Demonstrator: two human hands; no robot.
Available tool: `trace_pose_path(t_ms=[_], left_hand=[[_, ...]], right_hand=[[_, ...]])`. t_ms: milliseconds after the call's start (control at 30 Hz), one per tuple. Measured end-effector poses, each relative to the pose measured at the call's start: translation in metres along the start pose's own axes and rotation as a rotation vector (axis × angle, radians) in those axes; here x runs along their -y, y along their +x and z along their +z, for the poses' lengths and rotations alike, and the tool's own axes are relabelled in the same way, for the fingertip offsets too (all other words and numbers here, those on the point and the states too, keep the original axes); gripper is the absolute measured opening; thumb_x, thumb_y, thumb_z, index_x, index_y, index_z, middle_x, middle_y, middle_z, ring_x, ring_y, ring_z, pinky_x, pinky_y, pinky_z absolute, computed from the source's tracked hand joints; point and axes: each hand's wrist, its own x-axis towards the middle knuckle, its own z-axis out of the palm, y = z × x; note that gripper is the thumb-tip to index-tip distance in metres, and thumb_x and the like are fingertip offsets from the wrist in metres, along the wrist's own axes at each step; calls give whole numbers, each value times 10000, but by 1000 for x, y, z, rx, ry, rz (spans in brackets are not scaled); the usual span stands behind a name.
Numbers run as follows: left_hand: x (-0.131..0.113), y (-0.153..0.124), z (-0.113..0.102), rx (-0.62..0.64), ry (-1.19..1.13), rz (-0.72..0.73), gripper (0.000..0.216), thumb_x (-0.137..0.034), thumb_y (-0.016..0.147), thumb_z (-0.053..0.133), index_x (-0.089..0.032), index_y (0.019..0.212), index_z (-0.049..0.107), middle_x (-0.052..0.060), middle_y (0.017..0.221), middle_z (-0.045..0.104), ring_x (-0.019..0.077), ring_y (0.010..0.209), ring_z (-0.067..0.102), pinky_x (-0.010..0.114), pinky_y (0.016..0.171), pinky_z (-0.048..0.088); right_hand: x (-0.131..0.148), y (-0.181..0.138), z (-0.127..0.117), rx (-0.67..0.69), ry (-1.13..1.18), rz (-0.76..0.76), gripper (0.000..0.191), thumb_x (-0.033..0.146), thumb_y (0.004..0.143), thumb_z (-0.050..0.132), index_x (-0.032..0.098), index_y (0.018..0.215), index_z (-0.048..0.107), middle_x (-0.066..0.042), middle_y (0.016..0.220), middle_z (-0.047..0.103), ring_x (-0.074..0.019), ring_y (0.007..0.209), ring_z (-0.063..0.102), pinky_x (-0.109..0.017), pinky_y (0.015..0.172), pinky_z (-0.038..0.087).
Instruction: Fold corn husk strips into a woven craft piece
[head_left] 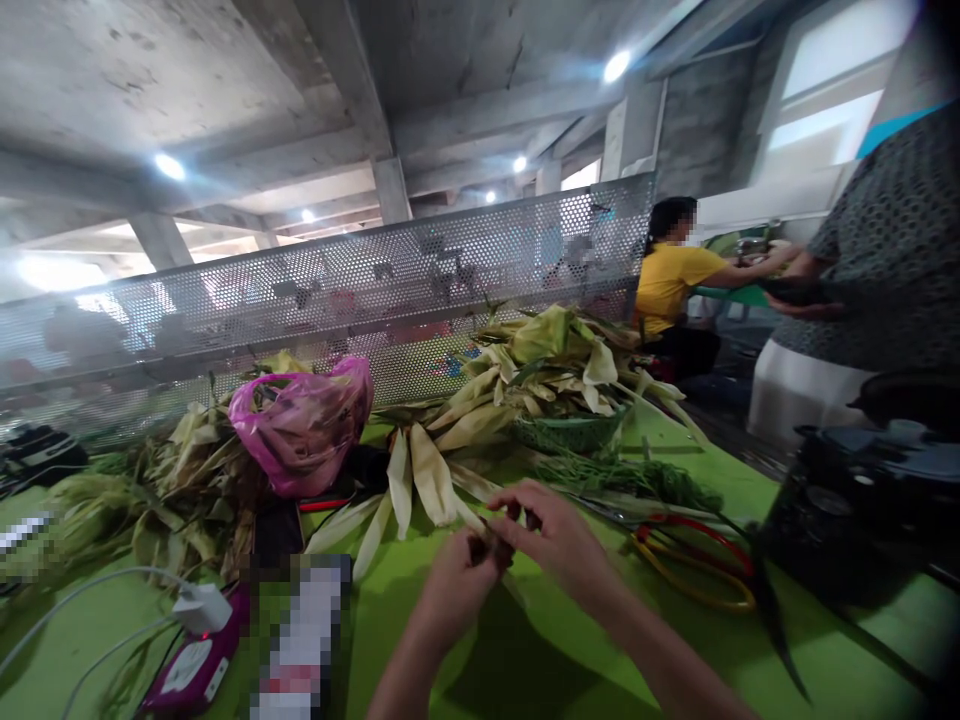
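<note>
My left hand and my right hand meet over the green table, the fingers of both pinched together. Between them is the narrow end of a pale corn husk; the fingers partly cover it. Just beyond, broad dry husks fan out across the tabletop. To the right of my right hand lie scissors with red and yellow handles. Thin green strands are spread out behind them.
A husk pile rises over a green basket. Left are a pink plastic bag, more husks and a purple power strip with cables. A perforated metal screen stands behind. Two people are at right, near a dark bag.
</note>
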Motion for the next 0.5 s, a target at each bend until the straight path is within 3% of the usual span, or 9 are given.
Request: trace_pose_path(t_ms=[100, 200, 333, 433, 500], left_hand=[[1, -1, 7, 112, 18, -51, 247, -383, 825, 630, -143, 824, 691, 41, 768, 628, 165, 719, 511, 266, 665, 380], [6, -5, 12, 200, -6, -77, 319, -435, 847, 609, -137, 910, 703, 41, 796, 631, 151, 708, 490, 270, 670, 367], [11, -9, 17, 270, 37, -136, 350, -484, 843, 612, -148, 854, 709, -4, 683, 552, 114, 603, 384, 261, 590, 282], [7, -8, 17, 239, -15, -163, 366, -501, 820, 642, -144, 855, 716, 3, 691, 561, 117, 614, 402, 260, 603, 299], [0, -6, 12, 118, -90, -170, 402, -534, 812, 641, -141, 849, 717, 11, 707, 574, 117, 629, 428, 250, 608, 315]], right_hand=[[3, -1, 6, 101, 55, -67, 112, 318, 776, 693, 216, 739, 665, -31, 779, 602, -195, 745, 546, -287, 646, 395], [2, 0, 10, 57, 146, -13, 195, 308, 769, 663, 207, 645, 552, 15, 670, 522, -159, 655, 498, -265, 599, 372], [0, 1, 10, -17, 160, 5, 213, 317, 766, 667, 206, 636, 540, 28, 661, 506, -148, 640, 492, -265, 609, 385], [1, 1, 7, -80, 90, -32, 158, 328, 796, 656, 203, 704, 627, -11, 750, 586, -183, 741, 556, -287, 685, 430], [1, 0, 5, -135, 53, -63, 170, 355, 839, 627, 216, 912, 693, -53, 943, 647, -216, 890, 583, -314, 789, 449]])
